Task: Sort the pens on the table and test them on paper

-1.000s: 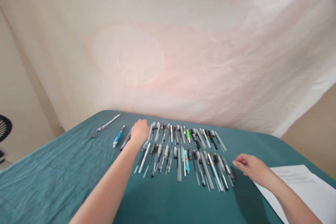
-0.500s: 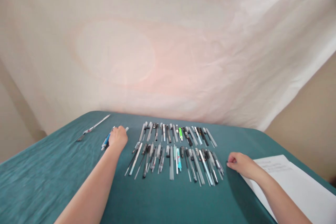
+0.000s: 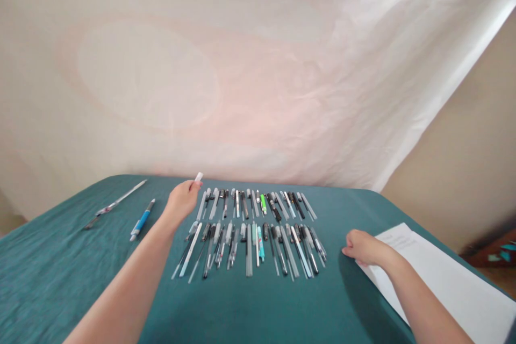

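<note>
My left hand [image 3: 181, 199] is closed on a white-ended pen [image 3: 199, 177], raised beside the left end of the back row of pens [image 3: 244, 205]. Only the pale tip shows beyond my fingers. To the left of that wrist lies a blue pen [image 3: 142, 220] on the green cloth. A front row of pens, refills and caps [image 3: 249, 250] spreads across the middle. My right hand [image 3: 365, 248] is curled shut at the near left edge of the white paper [image 3: 435, 269]; what its fingers hold, if anything, is hidden.
A long thin pale pen with a dark end [image 3: 116, 203] lies at the far left of the green tablecloth [image 3: 242, 312]. Behind the table hangs a pale wrinkled sheet [image 3: 258, 91]. A dark reddish object [image 3: 494, 250] stands beyond the table's right side.
My left hand has lifted off the blue pen's spot and moved away with the white-ended pen, leaving the blue pen on the cloth. My right hand stays by the paper. The view has shifted slightly.
</note>
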`<state>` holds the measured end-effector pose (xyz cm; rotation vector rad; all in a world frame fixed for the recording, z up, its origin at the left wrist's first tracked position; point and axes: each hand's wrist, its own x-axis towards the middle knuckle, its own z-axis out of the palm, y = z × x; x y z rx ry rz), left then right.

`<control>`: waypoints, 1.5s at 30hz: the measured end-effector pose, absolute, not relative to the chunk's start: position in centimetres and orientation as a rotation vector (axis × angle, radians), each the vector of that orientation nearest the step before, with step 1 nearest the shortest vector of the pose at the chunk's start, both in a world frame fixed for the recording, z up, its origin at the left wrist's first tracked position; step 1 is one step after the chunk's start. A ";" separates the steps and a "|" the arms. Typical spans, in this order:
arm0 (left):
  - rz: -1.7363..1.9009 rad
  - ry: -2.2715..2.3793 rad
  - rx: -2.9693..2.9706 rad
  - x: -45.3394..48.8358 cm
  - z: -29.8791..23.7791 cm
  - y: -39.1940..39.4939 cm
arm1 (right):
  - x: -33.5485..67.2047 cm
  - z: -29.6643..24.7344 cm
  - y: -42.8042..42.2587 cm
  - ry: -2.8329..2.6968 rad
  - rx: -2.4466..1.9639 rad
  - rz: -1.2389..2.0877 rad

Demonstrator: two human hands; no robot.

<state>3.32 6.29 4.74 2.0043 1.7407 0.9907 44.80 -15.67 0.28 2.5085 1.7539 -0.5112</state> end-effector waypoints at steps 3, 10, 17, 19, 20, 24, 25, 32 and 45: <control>0.993 1.473 1.980 6.4 5.2 4.0 | 44.8 0.3 -15.9 1.728 2.486 -0.562; 0.786 0.710 1.383 13.9 4.9 -4.2 | 44.4 0.4 -16.6 1.571 2.405 -0.708; 0.626 0.543 0.925 17.6 3.3 -8.6 | 44.0 1.0 -16.8 1.401 2.392 -0.620; 0.637 0.541 0.876 18.1 2.8 -8.9 | 44.2 1.1 -16.8 1.393 2.410 -0.561; 0.641 0.537 0.861 18.3 2.6 -9.1 | 44.2 1.2 -16.9 1.392 2.414 -0.537; 0.628 0.534 0.837 18.5 1.8 -9.9 | 42.9 2.8 -16.8 1.619 2.492 -0.347; 0.615 0.536 0.843 18.5 1.6 -10.2 | 42.0 3.3 -16.7 1.760 2.529 -0.326; 0.549 0.543 0.941 18.5 0.9 -12.5 | 34.3 4.8 -15.6 2.315 2.574 -1.570; 0.520 0.638 0.978 18.9 0.5 -12.6 | 32.1 3.1 -15.2 2.376 2.822 -1.713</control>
